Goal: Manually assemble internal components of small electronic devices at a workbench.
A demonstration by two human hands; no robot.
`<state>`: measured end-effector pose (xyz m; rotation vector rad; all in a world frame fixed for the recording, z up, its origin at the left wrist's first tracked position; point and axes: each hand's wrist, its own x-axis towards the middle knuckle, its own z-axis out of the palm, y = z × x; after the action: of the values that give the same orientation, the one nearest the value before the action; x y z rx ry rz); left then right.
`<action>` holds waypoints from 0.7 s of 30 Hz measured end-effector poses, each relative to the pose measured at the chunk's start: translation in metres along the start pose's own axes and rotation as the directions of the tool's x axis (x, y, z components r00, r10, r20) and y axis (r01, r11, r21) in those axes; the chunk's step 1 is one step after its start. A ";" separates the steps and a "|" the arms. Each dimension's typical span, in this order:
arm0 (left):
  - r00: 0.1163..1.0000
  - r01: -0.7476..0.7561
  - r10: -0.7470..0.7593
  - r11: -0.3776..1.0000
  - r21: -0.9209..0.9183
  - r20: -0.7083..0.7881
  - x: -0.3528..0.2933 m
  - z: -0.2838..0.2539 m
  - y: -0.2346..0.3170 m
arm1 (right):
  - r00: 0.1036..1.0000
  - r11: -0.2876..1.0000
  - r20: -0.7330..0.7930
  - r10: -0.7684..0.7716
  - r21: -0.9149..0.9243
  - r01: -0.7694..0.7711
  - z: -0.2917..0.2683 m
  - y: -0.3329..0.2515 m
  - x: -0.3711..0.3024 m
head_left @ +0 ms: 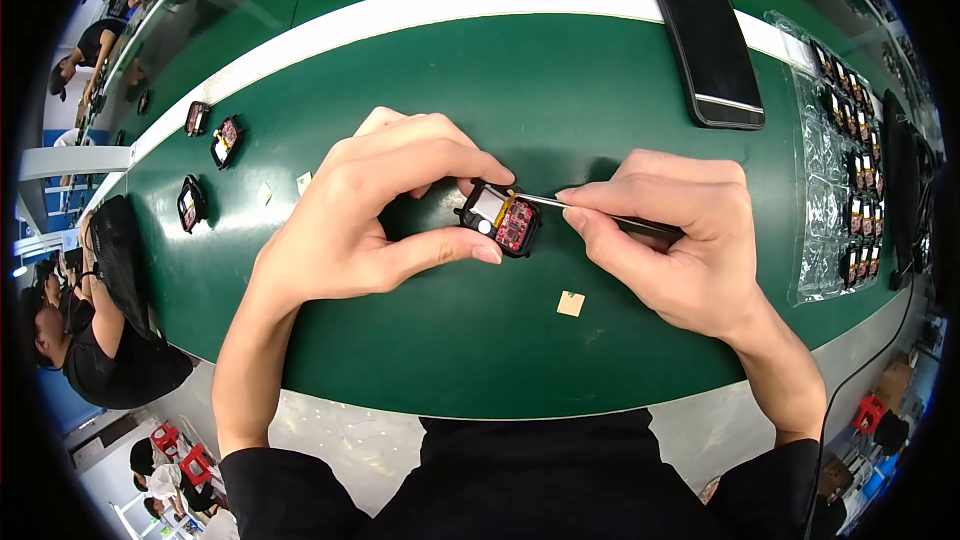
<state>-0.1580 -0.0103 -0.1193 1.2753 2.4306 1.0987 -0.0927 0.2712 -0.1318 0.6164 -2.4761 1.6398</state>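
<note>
My left hand (pixel 375 205) pinches a small black watch-like case (pixel 498 219) by its edges, thumb below and fingers above. The case lies open, showing a red circuit board, a silvery battery-like block, a round white spot and a yellowish strip. My right hand (pixel 665 230) is closed around tweezers (pixel 540 200) with a dark handle and a thin metal end. Their tip meets the upper part of the case near the yellowish strip; whether it grips anything is too small to tell. A pale yellow square sticker (pixel 570 303) lies on the green table below the case.
Three similar small cases, one of them (pixel 227 142), lie at the left. A black phone-like slab (pixel 705 40) rests at the back right. Beside it, a clear plastic tray (pixel 815 200) holds several more cases. A cable (pixel 860 365) hangs at the right edge. People sit at the far left.
</note>
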 end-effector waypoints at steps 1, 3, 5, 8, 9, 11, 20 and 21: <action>1.000 -0.003 0.003 1.000 -0.001 -0.005 0.000 0.001 -0.001 | 1.000 1.000 -0.001 0.002 0.001 -0.002 0.000 0.000 0.000; 1.000 -0.005 0.005 1.000 -0.002 -0.008 0.000 0.001 -0.001 | 1.000 1.000 0.012 0.003 -0.031 -0.003 -0.002 -0.001 0.000; 1.000 -0.008 0.008 1.000 0.000 -0.003 0.000 0.001 -0.001 | 1.000 0.999 0.008 0.006 -0.036 -0.006 -0.002 -0.002 0.000; 1.000 -0.005 0.005 1.000 0.000 -0.004 -0.001 0.001 -0.002 | 1.000 0.999 0.011 0.005 -0.045 -0.004 -0.001 -0.003 0.000; 1.000 -0.004 0.004 1.000 -0.001 -0.003 -0.001 0.001 -0.002 | 1.000 0.999 0.016 0.000 -0.054 0.000 -0.001 -0.003 0.000; 1.000 -0.008 0.008 1.000 0.000 0.009 -0.001 0.000 -0.001 | 1.000 0.998 0.021 0.006 -0.061 -0.004 -0.001 -0.005 0.001; 0.998 -0.044 0.041 0.998 0.049 0.052 0.002 -0.003 0.004 | 1.000 0.997 0.017 -0.008 -0.075 0.009 0.001 -0.005 0.000; 0.998 -0.044 0.042 0.998 0.049 0.051 0.002 -0.002 0.004 | 1.000 0.996 0.016 -0.009 -0.090 0.010 0.000 -0.005 0.000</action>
<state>-0.1582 -0.0084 -0.1146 1.3596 2.4190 1.0096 -0.0903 0.2693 -0.1273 0.6305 -2.5374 1.5165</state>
